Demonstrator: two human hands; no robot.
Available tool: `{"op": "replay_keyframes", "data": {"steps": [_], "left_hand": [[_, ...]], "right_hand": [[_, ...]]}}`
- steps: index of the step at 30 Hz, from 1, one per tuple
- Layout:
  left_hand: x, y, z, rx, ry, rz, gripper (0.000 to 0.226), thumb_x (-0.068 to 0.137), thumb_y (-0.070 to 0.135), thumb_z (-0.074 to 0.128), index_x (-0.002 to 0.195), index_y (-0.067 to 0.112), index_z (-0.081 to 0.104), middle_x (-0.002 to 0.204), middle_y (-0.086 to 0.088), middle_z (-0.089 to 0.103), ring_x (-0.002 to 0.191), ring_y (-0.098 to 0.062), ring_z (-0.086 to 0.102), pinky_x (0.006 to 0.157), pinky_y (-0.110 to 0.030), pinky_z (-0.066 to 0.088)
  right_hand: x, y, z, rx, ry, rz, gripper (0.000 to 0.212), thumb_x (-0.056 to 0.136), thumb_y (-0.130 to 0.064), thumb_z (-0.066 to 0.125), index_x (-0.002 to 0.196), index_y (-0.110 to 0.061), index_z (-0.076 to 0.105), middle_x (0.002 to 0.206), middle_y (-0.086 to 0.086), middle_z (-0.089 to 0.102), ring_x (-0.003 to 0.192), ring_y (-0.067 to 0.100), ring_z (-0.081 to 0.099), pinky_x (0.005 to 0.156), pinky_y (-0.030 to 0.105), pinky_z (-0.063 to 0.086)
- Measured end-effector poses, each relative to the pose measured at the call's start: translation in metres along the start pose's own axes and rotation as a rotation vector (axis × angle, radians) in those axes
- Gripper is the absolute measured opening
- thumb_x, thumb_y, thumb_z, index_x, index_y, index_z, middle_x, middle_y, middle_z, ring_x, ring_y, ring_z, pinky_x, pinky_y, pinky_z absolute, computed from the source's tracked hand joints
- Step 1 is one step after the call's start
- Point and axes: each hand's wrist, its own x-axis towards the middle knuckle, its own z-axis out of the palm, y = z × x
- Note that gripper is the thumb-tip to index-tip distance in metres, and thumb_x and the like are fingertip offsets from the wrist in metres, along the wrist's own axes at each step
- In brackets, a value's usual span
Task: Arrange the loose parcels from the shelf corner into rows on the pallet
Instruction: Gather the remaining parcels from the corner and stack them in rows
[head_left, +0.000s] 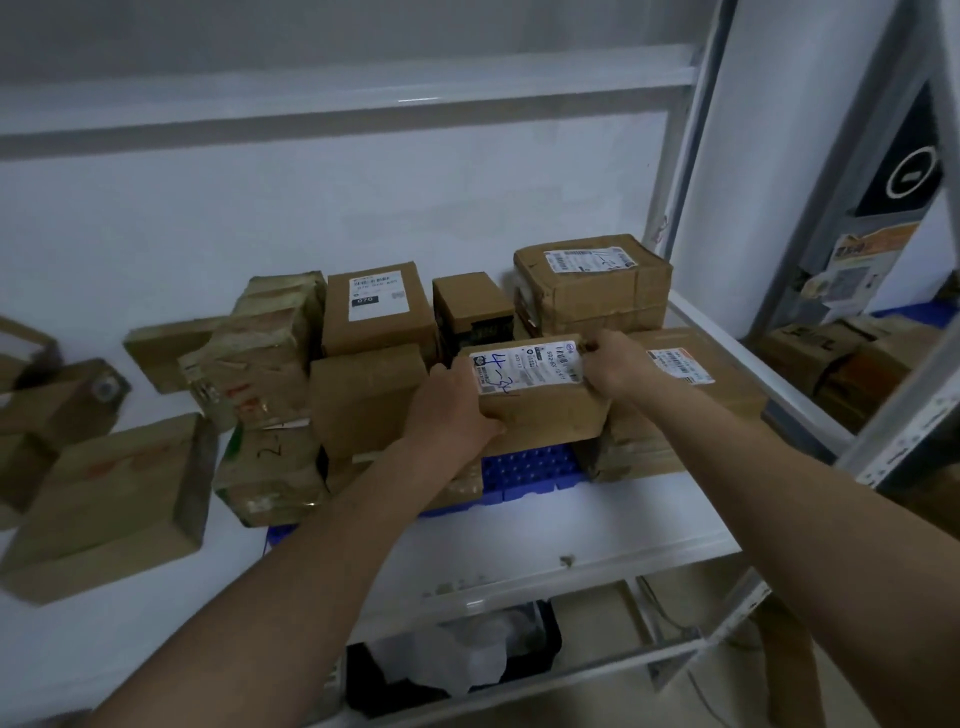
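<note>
Both hands are gripping the labelled parcel (535, 395); left hand (452, 402) clasping its left end, right hand (615, 366) pinching the far right corner; its long axis is running between them, over the blue pallet (530, 470) at the shelf's front edge.

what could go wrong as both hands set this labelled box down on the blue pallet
1. The cardboard box with the handwritten white label hangs above a narrow bare patch of the blue plastic pallet, so it may catch on neighbouring boxes.
2. The left hand and right hand grip its sides, so fingers could get pinched against the plain brown box or the flat box with the striped label.
</note>
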Motion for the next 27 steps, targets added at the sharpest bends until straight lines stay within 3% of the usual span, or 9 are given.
{"op": "replay_keyframes", "data": {"steps": [4,7,10,16,19,23,27], "left_hand": [[0.001,0.0,0.007,-0.043,-0.053,-0.092,0.082,0.066,0.029,0.086,0.131,0.015,0.039,0.13,-0.008,0.042,0.116,-0.025,0.05,0.084,-0.028,0.039],[0.002,0.001,0.015,-0.028,-0.045,-0.115,0.079,0.065,0.026,0.087,0.128,0.014,0.039,0.129,-0.008,0.038,0.113,-0.025,0.051,0.081,-0.026,0.039],[0.003,0.004,0.025,-0.013,-0.025,-0.133,0.082,0.066,0.026,0.086,0.129,0.015,0.035,0.127,-0.008,0.037,0.11,-0.024,0.051,0.081,-0.026,0.041],[0.001,0.004,0.04,-0.007,-0.03,-0.149,0.107,0.061,0.028,0.088,0.143,0.019,0.019,0.129,-0.01,0.045,0.114,-0.026,0.051,0.081,-0.032,0.043],[-0.005,-0.002,0.05,-0.113,-0.042,-0.159,0.111,0.058,0.023,0.089,0.145,0.027,0.021,0.131,-0.007,0.049,0.119,-0.025,0.046,0.092,-0.036,0.046],[-0.008,-0.005,0.061,0.038,0.026,-0.172,0.111,0.066,0.026,0.085,0.149,0.03,0.011,0.131,-0.011,0.042,0.122,-0.026,0.036,0.094,-0.036,0.039],[-0.001,-0.001,0.061,0.234,0.0,-0.168,0.11,0.068,0.033,0.084,0.149,0.017,0.012,0.135,-0.011,0.035,0.122,-0.026,0.034,0.098,-0.034,0.038]], "right_hand": [[0.001,0.006,0.006,-0.012,-0.025,-0.057,0.021,0.091,-0.017,0.054,0.107,-0.011,0.066,0.105,0.012,0.067,0.098,0.029,0.061,0.078,0.032,0.043],[0.002,0.01,0.009,-0.039,0.015,-0.045,0.022,0.09,-0.023,0.053,0.104,-0.013,0.067,0.103,0.01,0.068,0.099,0.03,0.061,0.09,0.043,0.048],[0.004,0.013,0.012,-0.063,0.081,-0.028,0.022,0.091,-0.026,0.051,0.099,-0.012,0.065,0.106,0.013,0.065,0.103,0.033,0.058,0.094,0.049,0.045],[0.008,0.025,0.02,0.021,0.151,-0.065,0.025,0.092,-0.023,0.048,0.106,-0.005,0.06,0.113,0.016,0.059,0.114,0.036,0.046,0.094,0.045,0.041],[0.011,0.031,0.022,0.056,0.135,-0.082,0.028,0.092,-0.019,0.048,0.115,-0.009,0.059,0.119,0.014,0.058,0.119,0.035,0.041,0.095,0.044,0.038],[0.013,0.033,0.031,0.011,0.157,-0.126,0.027,0.093,-0.019,0.047,0.116,-0.009,0.057,0.122,0.013,0.056,0.118,0.033,0.041,0.094,0.041,0.037],[0.013,0.031,0.037,-0.168,0.177,-0.148,0.036,0.093,-0.027,0.048,0.123,-0.006,0.052,0.128,0.015,0.048,0.12,0.033,0.039,0.098,0.042,0.034]]}}
